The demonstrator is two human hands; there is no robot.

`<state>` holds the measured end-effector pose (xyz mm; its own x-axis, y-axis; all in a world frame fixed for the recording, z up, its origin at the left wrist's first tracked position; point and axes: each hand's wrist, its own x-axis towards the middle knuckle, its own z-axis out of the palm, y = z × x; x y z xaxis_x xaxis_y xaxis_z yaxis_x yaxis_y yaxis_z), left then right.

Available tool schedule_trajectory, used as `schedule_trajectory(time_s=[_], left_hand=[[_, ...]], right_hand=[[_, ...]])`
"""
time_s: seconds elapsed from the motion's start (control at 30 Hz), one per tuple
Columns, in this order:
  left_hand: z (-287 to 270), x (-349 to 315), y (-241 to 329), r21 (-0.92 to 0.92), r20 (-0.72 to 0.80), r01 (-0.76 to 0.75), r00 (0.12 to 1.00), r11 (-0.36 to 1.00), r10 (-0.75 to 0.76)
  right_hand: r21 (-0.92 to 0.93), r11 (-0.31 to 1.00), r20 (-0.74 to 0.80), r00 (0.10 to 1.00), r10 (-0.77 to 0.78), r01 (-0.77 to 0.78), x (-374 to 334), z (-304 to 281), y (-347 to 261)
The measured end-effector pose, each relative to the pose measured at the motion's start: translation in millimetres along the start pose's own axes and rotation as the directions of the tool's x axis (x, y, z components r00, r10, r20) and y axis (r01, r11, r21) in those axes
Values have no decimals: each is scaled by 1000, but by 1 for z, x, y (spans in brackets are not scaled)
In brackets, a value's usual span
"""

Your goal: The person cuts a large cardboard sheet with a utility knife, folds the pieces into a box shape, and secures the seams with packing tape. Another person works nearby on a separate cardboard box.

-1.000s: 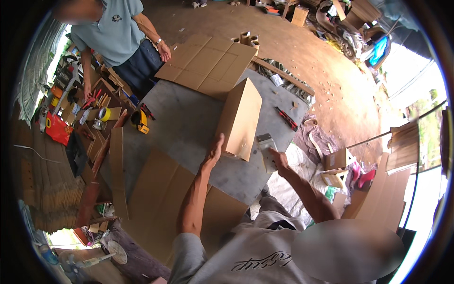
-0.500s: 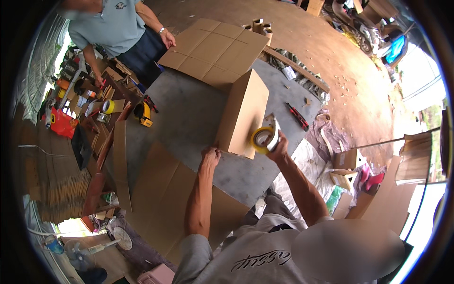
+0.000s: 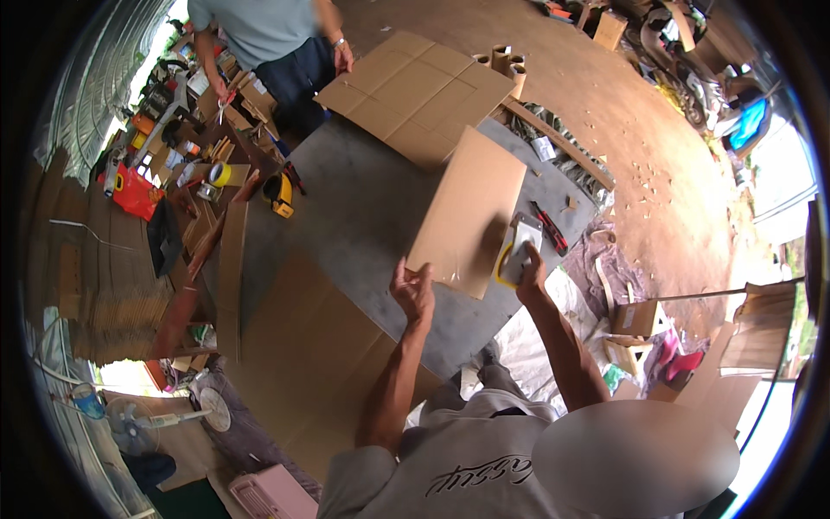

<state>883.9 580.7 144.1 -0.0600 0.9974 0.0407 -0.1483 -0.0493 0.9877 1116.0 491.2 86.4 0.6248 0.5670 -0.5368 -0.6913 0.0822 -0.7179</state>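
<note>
A closed brown cardboard box (image 3: 471, 212) stands tilted on the grey tabletop (image 3: 337, 203), its broad face toward me. At its near left corner, my left hand (image 3: 413, 292) has the edge between thumb and fingers. My right hand (image 3: 533, 275) is closed round a tape dispenser (image 3: 516, 251) with a pale metal side and a yellow roll, held close to the box's right edge. Just beyond it lies a red and black utility knife (image 3: 550, 227). A flat creased cardboard sheet (image 3: 415, 91) covers the table's far side.
A co-worker (image 3: 268, 43) stands at the far left, one hand by the sheet and the other holding red-handled scissors (image 3: 225, 105). A yellow tape dispenser (image 3: 278, 195) sits on the table's left. Another cardboard sheet (image 3: 303, 346) lies near me. Cardboard tubes (image 3: 510, 67) stand beyond.
The box has turned, showing more of its broad face. My right hand has rotated the tape dispenser and moved it slightly right. My left hand has shifted right. The co-worker's scissors now show.
</note>
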Motion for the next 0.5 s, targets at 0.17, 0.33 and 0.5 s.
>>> schedule_trajectory(time_s=[0.17,0.33,0.5], left_hand=[[13,-61,-39,165,63,-299,954,940,292],[-1,-71,33,613,235,-265,961,744,148],[-24,-50,79,190,541,351,742,917,-396]], right_hand=[[-669,703,137,970,-203,242,-103,-44,-35],[-697,513,516,847,-127,501,-183,-43,-52],[-566,406,731,665,-155,717,-209,-19,-51]])
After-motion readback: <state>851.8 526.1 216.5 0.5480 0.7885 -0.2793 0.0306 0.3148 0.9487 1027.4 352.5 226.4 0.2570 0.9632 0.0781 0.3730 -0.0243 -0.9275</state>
